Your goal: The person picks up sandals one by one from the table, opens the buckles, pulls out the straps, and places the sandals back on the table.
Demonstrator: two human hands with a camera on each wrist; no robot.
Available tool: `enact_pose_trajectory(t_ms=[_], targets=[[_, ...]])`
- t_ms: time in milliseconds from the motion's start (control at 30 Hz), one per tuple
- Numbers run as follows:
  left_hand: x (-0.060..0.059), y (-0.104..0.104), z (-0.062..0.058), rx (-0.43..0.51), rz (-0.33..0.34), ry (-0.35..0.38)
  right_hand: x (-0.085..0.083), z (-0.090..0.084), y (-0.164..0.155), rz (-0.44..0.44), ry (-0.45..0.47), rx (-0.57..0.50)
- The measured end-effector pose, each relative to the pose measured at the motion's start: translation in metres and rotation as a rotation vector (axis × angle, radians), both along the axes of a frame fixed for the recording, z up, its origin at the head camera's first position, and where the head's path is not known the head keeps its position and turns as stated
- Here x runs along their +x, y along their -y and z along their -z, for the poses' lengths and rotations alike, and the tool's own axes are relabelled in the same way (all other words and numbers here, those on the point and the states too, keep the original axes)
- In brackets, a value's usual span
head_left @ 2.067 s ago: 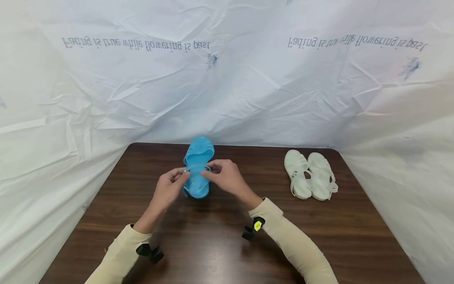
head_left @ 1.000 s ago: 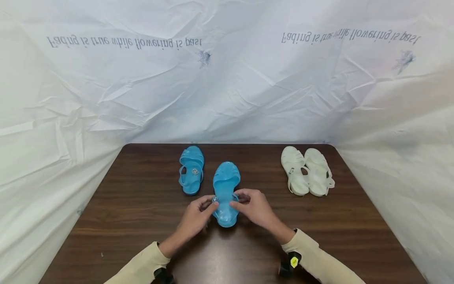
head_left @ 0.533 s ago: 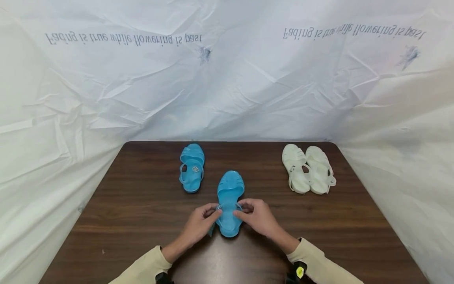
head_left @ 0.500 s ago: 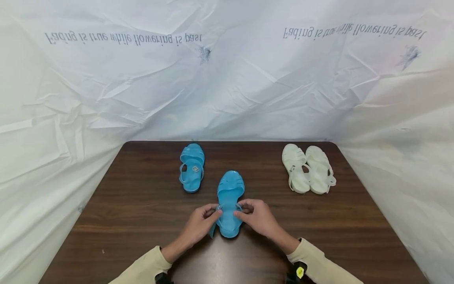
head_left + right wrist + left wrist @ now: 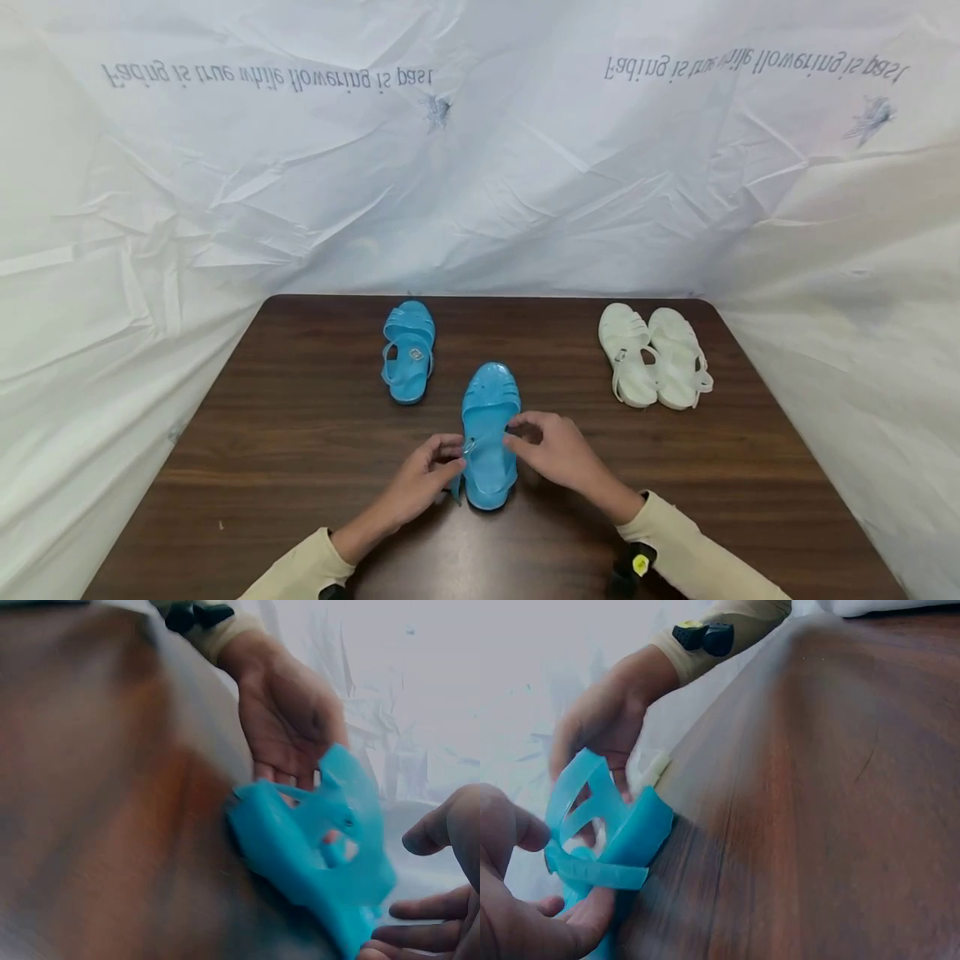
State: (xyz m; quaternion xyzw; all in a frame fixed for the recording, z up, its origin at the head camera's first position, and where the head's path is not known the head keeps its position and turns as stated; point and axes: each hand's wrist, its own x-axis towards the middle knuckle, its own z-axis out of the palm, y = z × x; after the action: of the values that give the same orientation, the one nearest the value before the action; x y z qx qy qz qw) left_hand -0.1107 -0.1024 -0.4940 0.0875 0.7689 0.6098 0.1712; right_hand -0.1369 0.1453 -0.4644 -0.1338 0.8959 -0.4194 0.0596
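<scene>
Toward 11 o'clock on your dark wood-grain table (image 5: 300,408), another blue sandal (image 5: 409,358) lies with its toe toward 12. A pair of white sandals (image 5: 670,367) sits side by side at your 2 o'clock. Wrinkled white sheeting (image 5: 495,200) hangs from 9 through 12 to 3 o'clock, carrying flipped lettering (image 5: 266,77) and small flower-like motifs (image 5: 437,112).

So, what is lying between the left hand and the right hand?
The near sandal lies between the left hand and the right hand, as the head view shows.
</scene>
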Motion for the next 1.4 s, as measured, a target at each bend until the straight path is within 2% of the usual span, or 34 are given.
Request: enact_pose_trajectory(t_ms=[100, 233, 333, 433, 567, 700, 833, 1033, 1400], targets=[[0.002, 0.004, -0.002, 0.008, 0.018, 0.028, -0.008, -0.007, 0.004, -0.088, -0.108, 0.063], [0.002, 0.009, -0.004, 0.001, 0.039, 0.059, -0.017, -0.010, 0.013, -0.239, -0.156, 0.087], [0.000, 0.014, -0.004, -0.035, 0.047, 0.048, -0.025, -0.010, 0.023, -0.325, -0.140, 0.089], [-0.004, 0.019, -0.003, -0.023, 0.063, 0.053, -0.033, -0.009, 0.031, -0.412, -0.116, 0.095], [-0.007, 0.022, 0.000, 0.082, 0.084, 0.131, -0.044, -0.009, 0.036, -0.536, -0.072, 0.115], [-0.010, 0.022, 0.003, 0.175, 0.076, 0.208, -0.051, -0.010, 0.038, -0.629, -0.020, 0.129], [-0.011, 0.020, 0.005, 0.202, 0.061, 0.223, -0.055, -0.014, 0.037, -0.686, 0.014, 0.148], [-0.012, 0.017, 0.004, 0.180, 0.037, 0.191, -0.057, -0.018, 0.034, -0.757, 0.033, 0.175], [-0.012, 0.015, 0.004, 0.085, 0.008, 0.084, -0.052, -0.006, 0.033, -0.689, -0.028, 0.100]])
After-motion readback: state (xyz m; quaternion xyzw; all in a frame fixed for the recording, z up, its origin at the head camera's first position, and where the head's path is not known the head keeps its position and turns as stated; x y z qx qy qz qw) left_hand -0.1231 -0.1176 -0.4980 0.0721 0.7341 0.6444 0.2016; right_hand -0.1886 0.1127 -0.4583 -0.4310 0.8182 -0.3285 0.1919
